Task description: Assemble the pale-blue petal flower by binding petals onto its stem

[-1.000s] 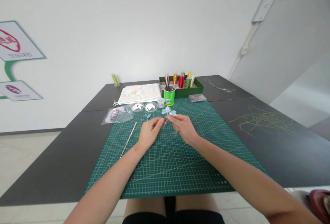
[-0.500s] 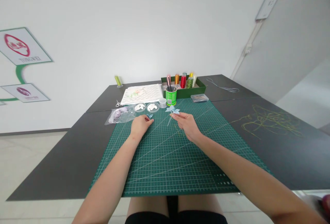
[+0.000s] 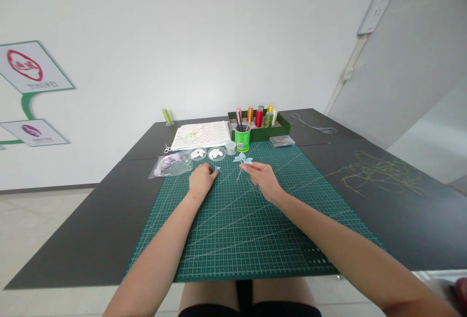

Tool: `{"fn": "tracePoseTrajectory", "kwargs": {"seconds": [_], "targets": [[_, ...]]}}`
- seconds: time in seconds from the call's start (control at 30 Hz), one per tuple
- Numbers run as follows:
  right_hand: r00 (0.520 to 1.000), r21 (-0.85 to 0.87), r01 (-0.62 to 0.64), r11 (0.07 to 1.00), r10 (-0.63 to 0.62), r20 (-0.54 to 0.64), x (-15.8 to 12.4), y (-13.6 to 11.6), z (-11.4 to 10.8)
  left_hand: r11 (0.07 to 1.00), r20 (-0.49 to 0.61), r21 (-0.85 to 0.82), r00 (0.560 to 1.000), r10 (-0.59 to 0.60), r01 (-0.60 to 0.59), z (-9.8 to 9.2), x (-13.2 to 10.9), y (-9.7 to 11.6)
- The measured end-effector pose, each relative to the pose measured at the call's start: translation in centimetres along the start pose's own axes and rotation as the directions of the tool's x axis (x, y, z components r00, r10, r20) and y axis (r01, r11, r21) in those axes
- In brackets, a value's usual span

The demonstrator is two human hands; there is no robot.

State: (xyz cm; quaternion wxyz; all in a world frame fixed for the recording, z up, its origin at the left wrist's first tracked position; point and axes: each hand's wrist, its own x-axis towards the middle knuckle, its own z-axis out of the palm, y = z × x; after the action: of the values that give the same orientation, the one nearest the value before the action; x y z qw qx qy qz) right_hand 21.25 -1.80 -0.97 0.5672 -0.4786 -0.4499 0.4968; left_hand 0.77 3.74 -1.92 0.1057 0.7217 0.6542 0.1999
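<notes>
- Pale-blue fabric-like flower (image 3: 242, 158): above the green cutting mat (image 3: 233, 229), stem pinched in the right hand's (image 3: 266, 180) fingers.
- Left hand (image 3: 201, 181) has left that stem; its fingers now pinch a smaller blue petal (image 3: 217, 168), occupying both hands.

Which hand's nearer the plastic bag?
Left. The left hand is just right of the plastic bag, slightly nearer the person; the right hand is farther right, holding a blue flower.
</notes>
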Motion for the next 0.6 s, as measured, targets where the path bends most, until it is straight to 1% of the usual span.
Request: {"fn": "tracePoseTrajectory", "kwargs": {"seconds": [0.1,0.17,0.27,0.4,0.5,0.53,0.57,0.6], "targets": [[1.000,0.012,-0.006,1.000,0.006,0.006,0.0,0.1,0.0,0.995,-0.012,-0.101,1.000,0.023,-0.024,0.3,0.3,0.0],[1.000,0.022,-0.010,1.000,0.010,0.006,0.0,0.1,0.0,0.980,-0.021,-0.197,0.999,0.032,-0.036,0.4,0.3,0.1],[1.000,0.044,-0.015,0.999,0.015,0.003,0.0,0.0,0.0,0.919,-0.031,-0.388,0.998,0.055,-0.062,0.5,0.1,0.6],[0.999,0.111,-0.037,0.993,0.037,0.004,-0.2,0.1,0.2,0.762,-0.050,-0.641,0.996,0.080,-0.094,0.4,-1.1,2.1],[0.998,0.151,-0.068,0.986,0.066,0.020,-0.7,0.2,0.6,0.646,-0.092,-0.754,0.993,0.074,-0.118,0.4,-2.5,3.5],[0.997,0.158,-0.076,0.984,0.073,0.029,-0.9,0.3,0.8,0.549,-0.103,-0.828,0.993,0.051,-0.114,0.4,-2.9,4.0],[0.997,0.162,-0.080,0.984,0.075,0.037,-1.1,0.3,1.0,0.475,-0.103,-0.874,0.994,0.033,-0.107,0.4,-3.3,4.3],[0.997,0.161,-0.077,0.984,0.071,0.043,-1.3,0.3,1.2,0.430,-0.109,-0.896,0.994,0.020,-0.106,0.4,-3.7,4.6]]}}
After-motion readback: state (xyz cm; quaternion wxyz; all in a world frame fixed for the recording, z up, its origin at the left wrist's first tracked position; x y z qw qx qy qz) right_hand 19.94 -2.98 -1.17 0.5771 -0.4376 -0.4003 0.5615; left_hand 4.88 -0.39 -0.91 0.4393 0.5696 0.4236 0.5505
